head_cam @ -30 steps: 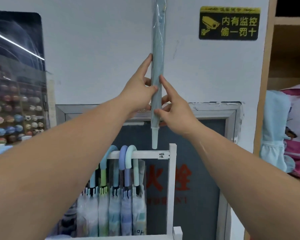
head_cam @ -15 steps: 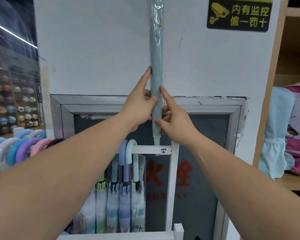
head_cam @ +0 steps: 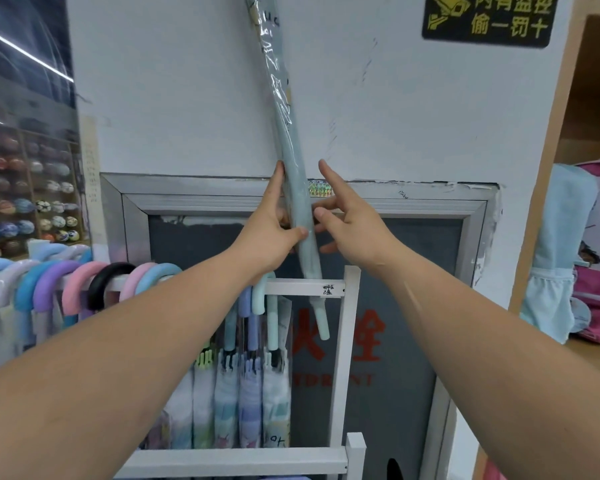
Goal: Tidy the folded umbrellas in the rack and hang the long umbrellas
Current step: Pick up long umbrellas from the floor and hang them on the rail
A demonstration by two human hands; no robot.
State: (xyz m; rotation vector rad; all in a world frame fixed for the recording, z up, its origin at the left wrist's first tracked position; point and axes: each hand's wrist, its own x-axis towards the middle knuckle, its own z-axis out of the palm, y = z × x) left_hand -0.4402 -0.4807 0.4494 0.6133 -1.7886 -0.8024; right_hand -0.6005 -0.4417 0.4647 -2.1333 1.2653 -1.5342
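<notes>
A long pale blue-grey umbrella in clear plastic wrap leans tilted in front of the wall, its top out of frame. Its pale lower end drops behind the top rail of the white rack. My left hand grips the umbrella's lower shaft, thumb across it and forefinger along it. My right hand is just right of the shaft with fingers spread and straight, thumb close to the wrap. Several long umbrellas hang from the rail by curved handles.
More curved handles in blue, purple, pink and black line a rail at the left. Behind the rack is a grey hydrant cabinet with red characters. A wooden shelf at the right holds light blue and pink goods.
The umbrella has tilted and gone lower, its end now behind the rack's top rail. My right hand has let go and spread its fingers. The view has dropped and shows more handles at the left.
</notes>
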